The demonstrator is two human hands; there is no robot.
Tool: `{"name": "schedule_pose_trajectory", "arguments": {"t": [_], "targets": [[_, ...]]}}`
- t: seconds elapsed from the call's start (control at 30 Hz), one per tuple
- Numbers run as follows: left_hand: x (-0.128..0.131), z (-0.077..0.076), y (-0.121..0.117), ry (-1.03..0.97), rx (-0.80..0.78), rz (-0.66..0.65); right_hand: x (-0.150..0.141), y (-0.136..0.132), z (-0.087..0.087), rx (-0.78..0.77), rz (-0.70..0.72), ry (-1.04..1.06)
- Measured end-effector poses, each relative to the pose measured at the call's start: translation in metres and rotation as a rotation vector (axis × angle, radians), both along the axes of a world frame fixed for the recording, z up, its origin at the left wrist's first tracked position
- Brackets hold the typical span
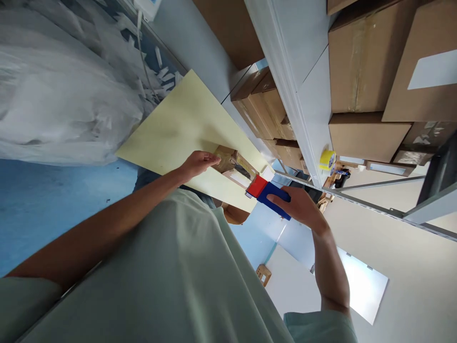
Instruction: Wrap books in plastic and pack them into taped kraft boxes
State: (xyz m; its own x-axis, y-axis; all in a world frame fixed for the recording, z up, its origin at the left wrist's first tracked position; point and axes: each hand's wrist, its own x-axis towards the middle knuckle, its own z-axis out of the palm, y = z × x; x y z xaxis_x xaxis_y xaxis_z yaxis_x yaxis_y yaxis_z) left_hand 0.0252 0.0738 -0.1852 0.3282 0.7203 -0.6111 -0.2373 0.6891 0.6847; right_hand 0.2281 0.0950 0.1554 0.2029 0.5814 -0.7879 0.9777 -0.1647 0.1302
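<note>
A small brown cardboard box (225, 161) lies on the pale yellow tabletop (178, 121), with a white label and a dark mark on its surface. The closed fingers of my left hand (200, 163) grip its left end at the fingertips. At the box's other end is a tape dispenser (274, 198) with a red head and a blue handle. My right hand (298, 206) is wrapped round that handle, thumb along the top. The red head meets the box or sits just over it; I cannot tell which.
Large brown cartons (364, 66) fill the shelf at upper right, beside a yellow tape roll (326, 159). More boxes (264, 107) stand beyond the table under the shelf. A big translucent plastic bag (64, 90) bulges at left. An open carton (235, 214) sits below the table edge.
</note>
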Motion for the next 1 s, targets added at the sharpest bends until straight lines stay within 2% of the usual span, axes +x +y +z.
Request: {"name": "schedule_pose_trajectory", "arguments": {"t": [0.17, 0.43, 0.53, 0.67, 0.87, 1.0], "targets": [[0.031, -0.01, 0.011, 0.004, -0.008, 0.014, -0.019, 0.015, -0.019, 0.063, 0.109, -0.047], [0.059, -0.037, 0.018, 0.285, 0.143, -0.034, -0.027, 0.024, -0.049, 0.055, 0.165, -0.082], [0.068, -0.044, 0.014, 0.368, 0.209, -0.059, -0.029, 0.023, -0.055, 0.053, 0.144, -0.071], [0.075, -0.043, 0.004, 0.444, 0.273, -0.04, -0.029, 0.024, -0.058, 0.048, 0.159, -0.075], [0.079, -0.036, 0.0, 0.511, 0.2, -0.075, -0.025, 0.022, -0.066, 0.026, 0.236, -0.105], [0.083, -0.036, 0.001, 0.53, 0.159, -0.111, -0.027, 0.023, -0.066, 0.002, 0.237, -0.139]]}}
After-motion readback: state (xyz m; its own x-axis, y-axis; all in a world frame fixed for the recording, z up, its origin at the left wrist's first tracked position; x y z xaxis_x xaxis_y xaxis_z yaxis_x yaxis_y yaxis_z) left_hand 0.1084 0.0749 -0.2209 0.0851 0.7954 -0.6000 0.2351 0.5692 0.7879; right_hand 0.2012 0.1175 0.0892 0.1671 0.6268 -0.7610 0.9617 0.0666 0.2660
